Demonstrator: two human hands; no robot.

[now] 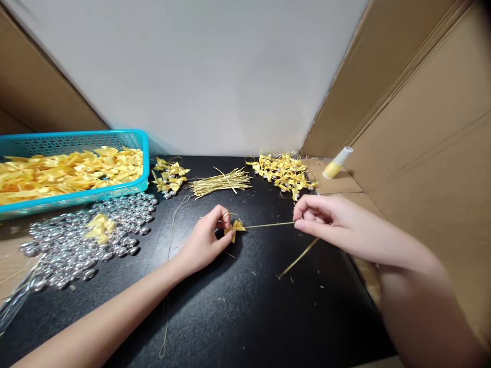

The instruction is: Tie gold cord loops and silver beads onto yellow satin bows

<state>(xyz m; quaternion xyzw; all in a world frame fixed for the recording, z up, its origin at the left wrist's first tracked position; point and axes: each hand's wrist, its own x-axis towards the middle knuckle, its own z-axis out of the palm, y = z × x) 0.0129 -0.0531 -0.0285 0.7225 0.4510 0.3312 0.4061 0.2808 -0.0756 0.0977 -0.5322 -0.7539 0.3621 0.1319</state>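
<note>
My left hand [209, 237] pinches a small yellow ribbon bow [235, 228] just above the black table [238, 312]. A thin gold cord [268, 224] runs taut from the bow to my right hand [326, 220], whose fingers are pinched on its other end. A second length of the gold cord hangs down from the right hand toward the table. Both hands are closed.
A teal basket [72, 197] of yellow ribbon pieces stands at the left. In front of it lies a heap of silver beads [76, 243] with one bow on top. Gold cord bundle [220, 182], finished bows [284, 174], a glue bottle [336, 163] and cardboard walls [422, 133] lie behind.
</note>
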